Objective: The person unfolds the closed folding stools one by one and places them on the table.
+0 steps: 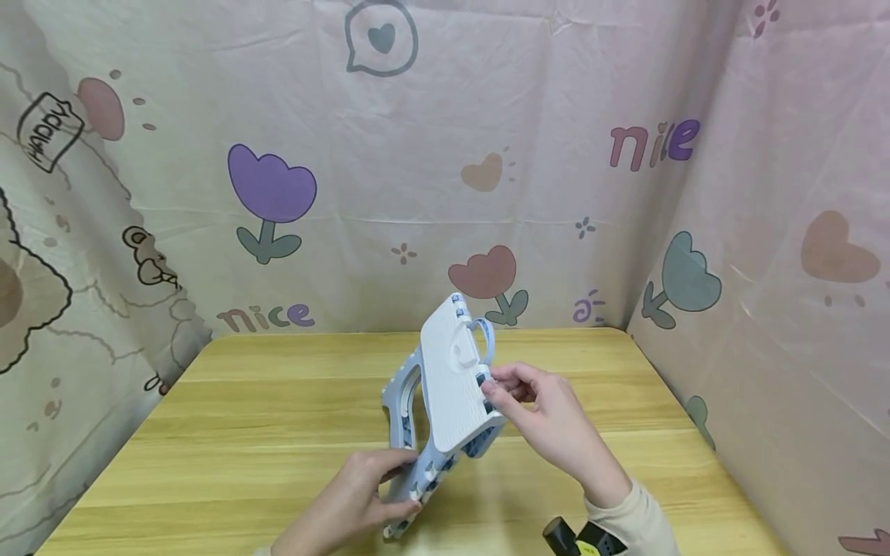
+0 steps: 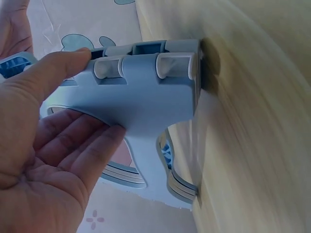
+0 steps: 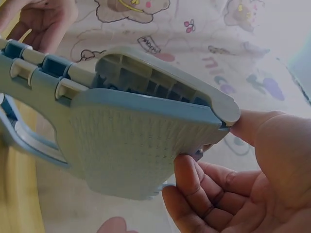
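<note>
A folding step stool (image 1: 455, 386), white on top and pale blue on its legs, is held tilted over the table, its seat folded partly inward. My left hand (image 1: 358, 490) grips a blue leg panel low on the left. In the left wrist view the thumb of that hand (image 2: 58, 145) lies on the hinged edge and the fingers pass behind the panel. My right hand (image 1: 549, 413) pinches the seat's right edge near the hinges. The right wrist view shows the thumb and fingers of that hand (image 3: 233, 179) at one end of the ribbed seat. A blue loop handle (image 1: 487, 340) sticks out above it.
The wood-grain table (image 1: 278, 417) lies under the stool. A patterned cloth (image 1: 417, 116) hangs behind it and at both sides. A black device with a yellow label (image 1: 587, 540) is on my right wrist.
</note>
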`<act>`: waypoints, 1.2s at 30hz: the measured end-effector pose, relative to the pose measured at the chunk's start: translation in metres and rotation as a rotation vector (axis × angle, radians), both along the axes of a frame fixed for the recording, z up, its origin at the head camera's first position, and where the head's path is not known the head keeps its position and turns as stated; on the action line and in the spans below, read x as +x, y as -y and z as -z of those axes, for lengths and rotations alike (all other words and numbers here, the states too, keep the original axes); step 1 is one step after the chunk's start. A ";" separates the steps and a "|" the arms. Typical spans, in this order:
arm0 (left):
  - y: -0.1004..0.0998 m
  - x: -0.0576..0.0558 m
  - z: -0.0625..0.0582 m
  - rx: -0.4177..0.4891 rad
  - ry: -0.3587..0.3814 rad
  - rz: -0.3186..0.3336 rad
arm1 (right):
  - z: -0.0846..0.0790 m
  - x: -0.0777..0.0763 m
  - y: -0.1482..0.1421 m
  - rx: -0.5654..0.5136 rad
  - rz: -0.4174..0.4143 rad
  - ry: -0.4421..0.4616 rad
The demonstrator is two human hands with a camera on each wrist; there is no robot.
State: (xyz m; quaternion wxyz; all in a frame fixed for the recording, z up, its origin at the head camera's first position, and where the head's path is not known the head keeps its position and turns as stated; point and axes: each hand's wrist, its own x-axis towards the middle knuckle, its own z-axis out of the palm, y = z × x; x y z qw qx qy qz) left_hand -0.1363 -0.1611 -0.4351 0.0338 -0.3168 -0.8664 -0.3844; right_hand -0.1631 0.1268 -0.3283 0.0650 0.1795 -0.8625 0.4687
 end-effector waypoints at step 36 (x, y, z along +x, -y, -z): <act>0.001 -0.007 0.012 0.145 0.117 0.047 | 0.050 0.005 0.038 -0.068 -0.281 0.056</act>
